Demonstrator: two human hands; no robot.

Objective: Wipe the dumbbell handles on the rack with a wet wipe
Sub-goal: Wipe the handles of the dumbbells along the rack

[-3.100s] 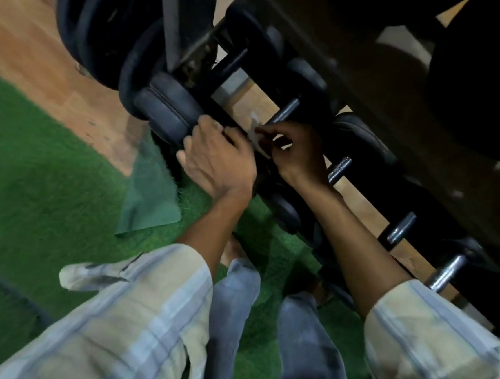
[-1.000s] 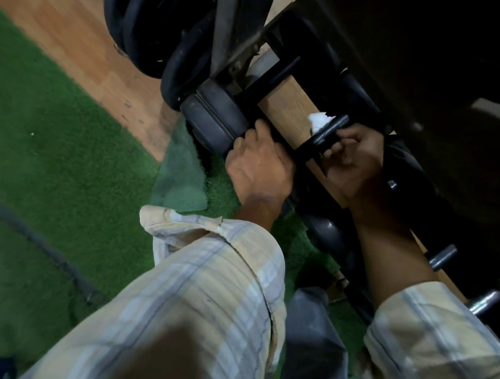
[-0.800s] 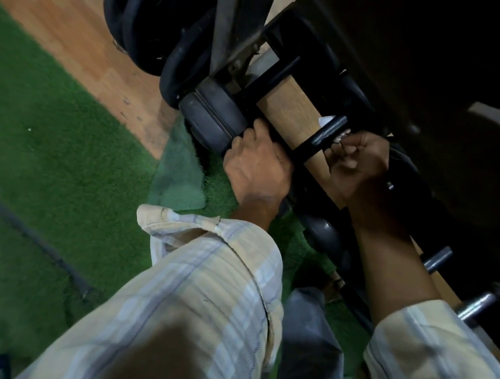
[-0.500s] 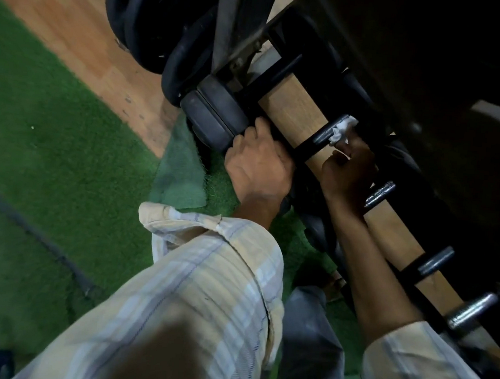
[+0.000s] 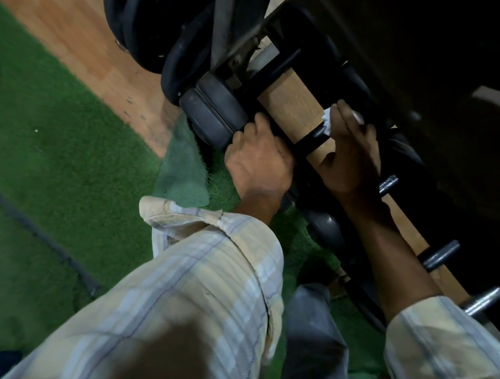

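Note:
A black dumbbell handle (image 5: 309, 141) crosses the wooden shelf of the rack (image 5: 289, 108). My right hand (image 5: 351, 159) wraps this handle, fingers over the top and thumb below, and presses a white wet wipe (image 5: 326, 121) against it. My left hand (image 5: 258, 163) sits just left of it, fingers curled over the near end of that dumbbell by a round black dumbbell head (image 5: 213, 112). The wiped dumbbell's far end is hidden in shadow.
More handles stick out along the rack to the right: a dark one (image 5: 387, 183), another (image 5: 439, 255) and a chrome one (image 5: 484, 300). Black weight plates (image 5: 142, 19) stand upper left. Green turf (image 5: 50, 147) and a wooden floor strip (image 5: 83, 38) lie below.
My right hand has turned around the handle with the wipe, and its fingers now reach over the top. My left hand has stayed where it was.

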